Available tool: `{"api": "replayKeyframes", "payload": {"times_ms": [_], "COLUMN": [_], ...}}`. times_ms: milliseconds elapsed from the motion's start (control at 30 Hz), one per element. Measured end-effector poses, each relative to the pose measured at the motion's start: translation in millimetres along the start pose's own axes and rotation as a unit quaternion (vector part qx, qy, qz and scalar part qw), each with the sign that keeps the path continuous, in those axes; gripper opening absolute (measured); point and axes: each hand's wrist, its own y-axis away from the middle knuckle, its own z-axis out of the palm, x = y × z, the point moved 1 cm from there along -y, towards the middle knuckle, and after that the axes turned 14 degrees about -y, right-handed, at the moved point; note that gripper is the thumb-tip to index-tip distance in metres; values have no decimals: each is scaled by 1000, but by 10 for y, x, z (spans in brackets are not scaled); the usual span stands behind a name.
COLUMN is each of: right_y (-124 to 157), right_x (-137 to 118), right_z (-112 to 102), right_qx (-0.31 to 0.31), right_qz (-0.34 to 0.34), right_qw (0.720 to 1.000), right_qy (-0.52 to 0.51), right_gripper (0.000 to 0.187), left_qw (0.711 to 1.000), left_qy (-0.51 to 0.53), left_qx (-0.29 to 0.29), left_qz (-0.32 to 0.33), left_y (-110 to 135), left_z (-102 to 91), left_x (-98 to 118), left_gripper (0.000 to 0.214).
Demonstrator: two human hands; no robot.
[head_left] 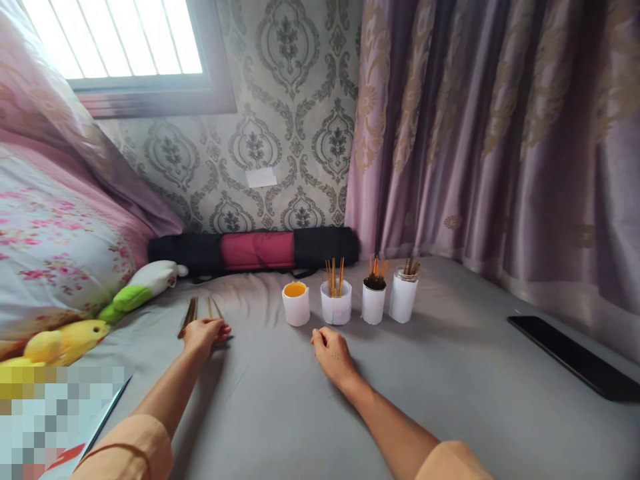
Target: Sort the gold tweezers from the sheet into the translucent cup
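At the left, my left hand [204, 335] is low over the grey sheet with its fingers bent together. A bundle of thin brown sticks [189, 316] lies just beyond its wrist side, and a few paler thin sticks [215, 308] show past its knuckles. Whether the fingers grip any of them is hidden. My right hand [333, 355] rests closed on the sheet, with nothing visible in it. Beyond it stand a white cup with an orange-yellow inside [297, 308], a white cup holding several thin sticks [336, 309], a white-wrapped cup of orange-tipped sticks [373, 307] and a white-wrapped glass jar of sticks [403, 301].
A black and red rolled bag [257, 251] lies along the wall. A dark phone-like slab [570, 353] is at the right. Green-white [143, 287] and yellow plush toys [65, 341] sit at the left by a floral pillow [55, 253]. Purple curtains [480, 133] hang at the right.
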Motion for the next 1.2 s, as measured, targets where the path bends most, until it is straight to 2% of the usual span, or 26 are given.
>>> {"api": "replayKeyframes", "payload": {"times_ms": [100, 200, 367, 733, 1200], "right_y": [0, 3, 10, 0, 2], "right_x": [-12, -22, -18, 10, 0], "right_z": [-5, -14, -10, 7, -8], "right_qx": [-2, -5, -5, -2, -6], "right_qz": [1, 2, 1, -4, -7], "right_qw": [1000, 1000, 1000, 1000, 1000], "right_qy": [-2, -6, -6, -4, -6], "right_gripper": [35, 35, 35, 35, 35], "left_qw": [989, 968, 936, 892, 864], "left_qy": [128, 226, 323, 406, 443], "left_qx": [-52, -74, -102, -161, -221], "left_qz": [-45, -75, -102, -115, -95], "left_y": [64, 132, 264, 490, 947], "left_z": [50, 85, 110, 176, 232], "left_x": [17, 23, 69, 156, 216], "left_gripper": [4, 7, 9, 9, 12]}}
